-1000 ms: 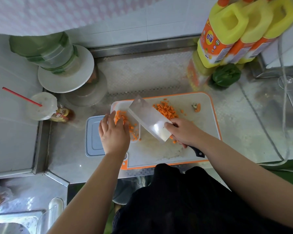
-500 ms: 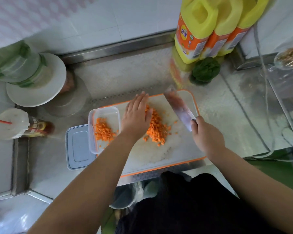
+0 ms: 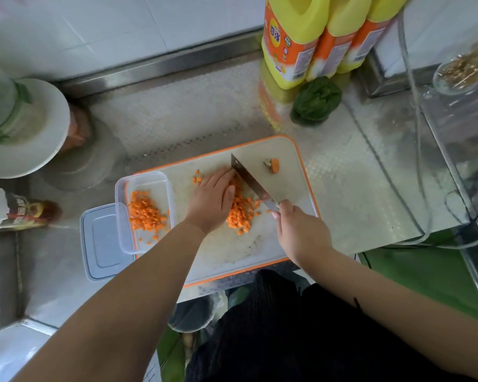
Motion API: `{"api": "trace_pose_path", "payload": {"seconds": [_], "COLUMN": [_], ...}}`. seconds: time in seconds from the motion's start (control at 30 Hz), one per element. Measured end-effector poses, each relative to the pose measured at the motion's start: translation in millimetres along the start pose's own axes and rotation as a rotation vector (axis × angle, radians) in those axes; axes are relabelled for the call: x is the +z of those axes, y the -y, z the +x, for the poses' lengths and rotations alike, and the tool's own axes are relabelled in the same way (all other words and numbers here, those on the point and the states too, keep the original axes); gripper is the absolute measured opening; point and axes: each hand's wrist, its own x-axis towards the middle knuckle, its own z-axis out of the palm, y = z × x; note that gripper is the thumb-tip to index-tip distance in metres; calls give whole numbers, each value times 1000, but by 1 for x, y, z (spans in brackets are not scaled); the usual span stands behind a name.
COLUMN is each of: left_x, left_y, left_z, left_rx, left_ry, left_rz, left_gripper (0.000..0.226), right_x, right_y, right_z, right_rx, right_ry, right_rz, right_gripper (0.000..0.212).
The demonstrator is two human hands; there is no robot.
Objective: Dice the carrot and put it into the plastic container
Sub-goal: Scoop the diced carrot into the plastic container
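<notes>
A pile of diced carrot (image 3: 242, 213) lies in the middle of the orange-rimmed white cutting board (image 3: 290, 188). My left hand (image 3: 211, 199) rests flat against the pile's left side, fingers together. My right hand (image 3: 298, 230) grips the handle of a cleaver (image 3: 249, 179), whose blade stands on edge against the pile's right side. The clear plastic container (image 3: 122, 216) sits on the board's left end and holds diced carrot (image 3: 145, 215). A carrot stem end (image 3: 273, 165) lies at the board's far right.
A container lid (image 3: 100, 244) lies left of the board. Yellow bottles (image 3: 315, 37) and a green pepper (image 3: 316, 102) stand at the back right. A white plate (image 3: 39, 150) and a bottle (image 3: 25, 213) are at the left. A glass jug (image 3: 464, 106) is at the right.
The cleaver left the container, where it had tipped carrot in, and now stands at the remaining pile. My left hand moved from the container to the pile's left side.
</notes>
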Motion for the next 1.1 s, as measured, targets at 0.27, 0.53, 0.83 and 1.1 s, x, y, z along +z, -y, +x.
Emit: {"api": "trace_pose_path", "payload": {"seconds": [0.27,0.53,0.83,1.1], "left_x": [5,18,16,-3], "left_y": [-1,-26,-47,-42], "left_z": [-10,-13,-21,-51], "left_rx": [-267,-390,-469,-402], "left_ry": [-229,-266,-307,-342], "left_rz": [-80,-337,-477,-430], "left_gripper": [56,62,64,45], "right_x": [5,23,15,4], "right_y": [-22,-6,16,-11], "right_z": [18,24,31,33], "right_rx": [252,262,297,338], "right_ry": [246,491,654,772], "right_rz": [469,696,1024,1214], "right_gripper": [29,35,37,33]}}
